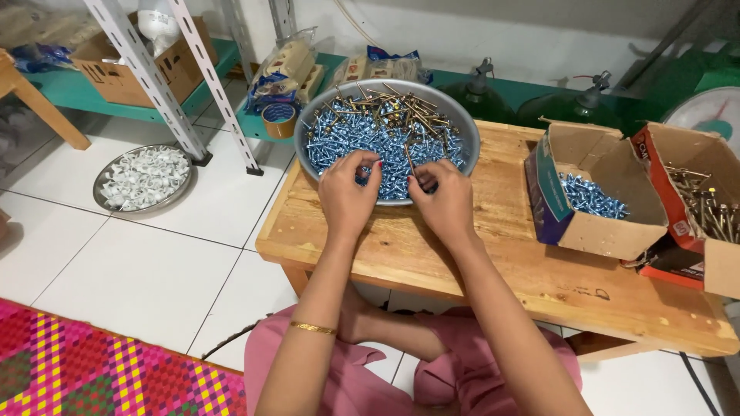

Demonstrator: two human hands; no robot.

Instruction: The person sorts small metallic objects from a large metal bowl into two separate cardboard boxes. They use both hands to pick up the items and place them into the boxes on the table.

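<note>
A round metal basin [462,127] sits on a low wooden table [493,254], filled with bluish screws [339,139] and, toward the back, brass-coloured screws [401,108]. My left hand [348,196] reaches over the basin's near rim, fingers pinching among the bluish screws. My right hand [443,200] is beside it, fingertips holding a long brass-coloured screw [409,160] that sticks up from the pile. A gold bracelet is on my left wrist.
Right of the basin stands an open cardboard box [609,223] with bluish screws, then a second box [713,200] with brass-coloured ones. A metal tray of white pieces [142,179] lies on the tiled floor at left. Shelf posts [166,92] and a tape roll [278,119] stand behind.
</note>
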